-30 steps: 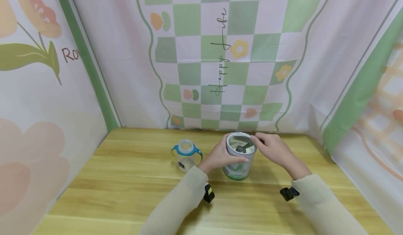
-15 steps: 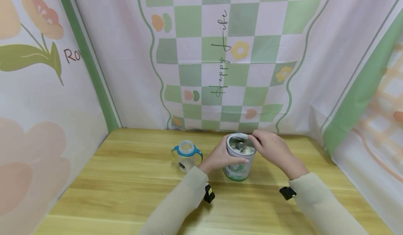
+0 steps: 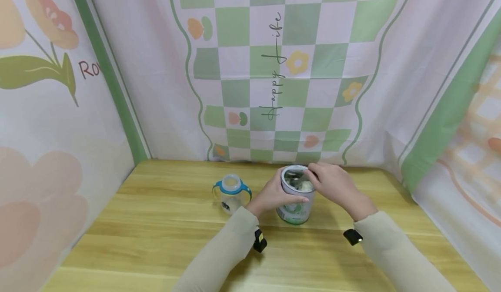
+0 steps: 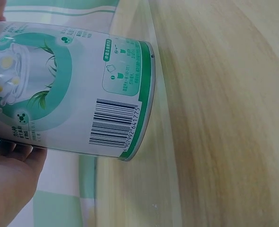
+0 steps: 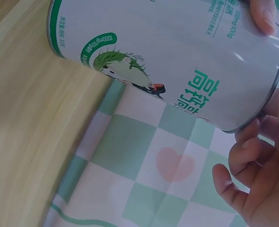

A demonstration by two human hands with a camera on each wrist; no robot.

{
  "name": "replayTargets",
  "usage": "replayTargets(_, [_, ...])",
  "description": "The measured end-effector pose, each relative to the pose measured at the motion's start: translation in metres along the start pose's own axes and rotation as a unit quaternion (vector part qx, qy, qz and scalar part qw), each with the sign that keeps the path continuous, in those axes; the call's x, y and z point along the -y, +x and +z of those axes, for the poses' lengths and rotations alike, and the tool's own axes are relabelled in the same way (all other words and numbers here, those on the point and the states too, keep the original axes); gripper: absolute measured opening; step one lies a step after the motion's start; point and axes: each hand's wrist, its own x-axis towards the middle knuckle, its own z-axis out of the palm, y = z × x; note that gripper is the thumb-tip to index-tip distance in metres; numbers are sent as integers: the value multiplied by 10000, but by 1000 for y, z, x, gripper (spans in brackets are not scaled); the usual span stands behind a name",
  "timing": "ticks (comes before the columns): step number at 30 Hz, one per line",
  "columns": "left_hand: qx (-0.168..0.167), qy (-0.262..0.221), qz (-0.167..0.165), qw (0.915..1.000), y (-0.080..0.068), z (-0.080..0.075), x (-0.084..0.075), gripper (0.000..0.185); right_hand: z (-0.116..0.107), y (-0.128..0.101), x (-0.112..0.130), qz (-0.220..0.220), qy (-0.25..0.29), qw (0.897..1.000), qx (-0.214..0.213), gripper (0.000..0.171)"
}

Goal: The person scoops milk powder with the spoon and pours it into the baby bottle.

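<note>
A white and green powder can [image 3: 294, 211] stands upright on the wooden table with its top uncovered. My left hand [image 3: 274, 194] grips its left side, thumb across the front; fingers also show beside the label in the left wrist view. At the rim, my right hand [image 3: 332, 185] reaches in from the right with thumb and fingers pinching the handle of a dark scoop [image 3: 294, 179], which is partly hidden inside. Pale powder lies in the can. In the right wrist view, the right hand [image 5: 262, 175] has curled fingers at the can's rim; the scoop is out of sight.
A clear baby bottle [image 3: 232, 196] with a blue collar and two handles stands left of the can. The wooden table [image 3: 156, 222] ends at a checked curtain [image 3: 266, 87] behind, with more printed curtains on both sides.
My right hand has moved slightly left and over the can's opening, turning the scoop down into the powder. The left hand and the can stay in place.
</note>
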Motion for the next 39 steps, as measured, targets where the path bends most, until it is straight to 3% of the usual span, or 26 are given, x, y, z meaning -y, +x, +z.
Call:
replayTargets(7, [-7,34,36,10000,0,-1,-1,92,-1,4,1,165,303,9985,434,34])
replayTargets(18, [72,-178,68,9998,-1,-3,-4,91,-4,12,13,-89,589,9947,844,35])
replayTargets(24, [208,-275,198,9992,0,-2,0,89,0,14,21,-436,617,9954,597,40])
replayTargets(30, [293,-236,359,9986,2,-1,2,87,3,15,24,-448,626,9959,477,44])
replayTargets(39, [129,-164,145,9997,1,0,2,91,-4,12,20,-70,1519,9866,600,46])
